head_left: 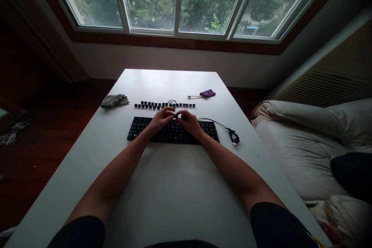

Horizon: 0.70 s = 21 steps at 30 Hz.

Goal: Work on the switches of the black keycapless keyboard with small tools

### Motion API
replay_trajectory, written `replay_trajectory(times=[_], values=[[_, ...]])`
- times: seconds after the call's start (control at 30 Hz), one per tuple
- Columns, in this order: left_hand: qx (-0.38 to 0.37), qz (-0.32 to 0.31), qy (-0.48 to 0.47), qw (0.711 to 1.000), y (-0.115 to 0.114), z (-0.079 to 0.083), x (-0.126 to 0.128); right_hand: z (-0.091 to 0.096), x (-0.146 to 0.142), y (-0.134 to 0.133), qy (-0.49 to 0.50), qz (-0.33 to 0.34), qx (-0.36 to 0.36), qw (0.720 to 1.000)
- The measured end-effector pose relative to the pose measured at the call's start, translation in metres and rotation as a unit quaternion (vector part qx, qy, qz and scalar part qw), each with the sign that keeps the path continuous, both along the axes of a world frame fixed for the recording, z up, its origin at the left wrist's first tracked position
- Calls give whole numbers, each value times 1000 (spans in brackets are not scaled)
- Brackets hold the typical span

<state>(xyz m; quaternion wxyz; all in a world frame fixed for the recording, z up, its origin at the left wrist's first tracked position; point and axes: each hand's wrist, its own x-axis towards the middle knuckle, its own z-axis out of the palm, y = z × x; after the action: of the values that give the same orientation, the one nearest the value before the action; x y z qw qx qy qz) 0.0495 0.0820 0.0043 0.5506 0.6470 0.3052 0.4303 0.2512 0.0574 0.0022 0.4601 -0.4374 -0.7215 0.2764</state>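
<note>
Head view: left hand [160, 119], right hand [191, 123] partly hide keyboard [174, 135].

Our bare forearms [123, 170] stretch forward and angle inward from short dark fabric sleeves [84, 232]. Our bare left hand [161, 118] and bare right hand [190, 122] nearly meet at the fingertips, both with fingers bent inward.

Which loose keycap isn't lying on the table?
The keycap between the left hand and right hand; the other loose keycaps lie beyond the keyboard.
</note>
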Motion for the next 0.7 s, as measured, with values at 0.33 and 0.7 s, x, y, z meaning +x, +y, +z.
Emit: replay_trajectory(times=[0.33, 0.7], values=[[13, 14, 4, 1000, 1, -3, 1, -3, 0, 2, 5, 5, -1, 1000], [9, 10, 9, 1000, 6, -14, 4, -1, -1, 1, 1, 3, -5, 1000]])
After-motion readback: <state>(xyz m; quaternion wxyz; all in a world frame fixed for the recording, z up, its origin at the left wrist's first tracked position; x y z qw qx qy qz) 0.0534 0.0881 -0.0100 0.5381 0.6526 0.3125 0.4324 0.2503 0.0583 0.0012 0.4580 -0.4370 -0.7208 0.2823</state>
